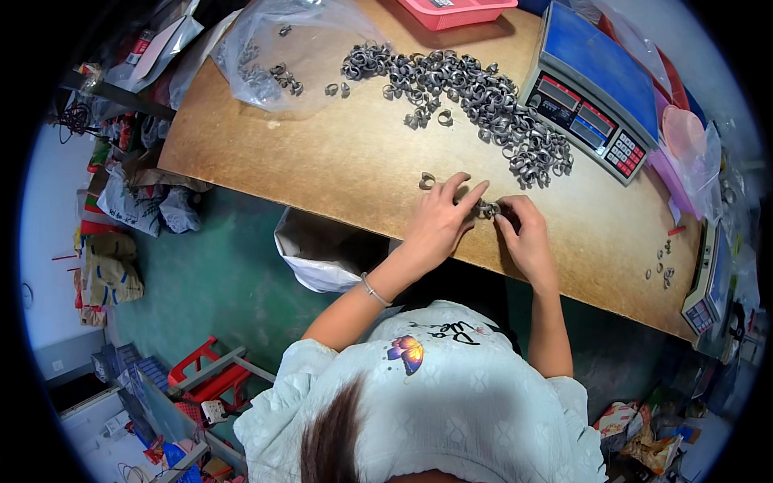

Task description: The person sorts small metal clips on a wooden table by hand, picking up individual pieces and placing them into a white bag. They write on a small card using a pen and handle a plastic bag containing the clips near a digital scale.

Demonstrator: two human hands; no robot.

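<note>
A small cluster of dark metal rings [486, 209] lies near the table's front edge, between my two hands. My left hand [439, 217] is to the left of it, fingers apart over the wood; dark metal partly shows among them. The thumb and forefinger of my right hand [530, 241] close in on the cluster's right end. A single ring [427, 181] rests just beyond my left hand. Farther back, a long heap of similar rings [483, 101] stretches across the table [322, 149] toward the right.
A blue-topped digital scale [600, 68] stands at the back right, a second small scale [702, 298] at the right edge. A clear plastic bag [282, 48] with rings lies back left. A pink tray [457, 12] is at the back. Below the table hangs a white sack [314, 262].
</note>
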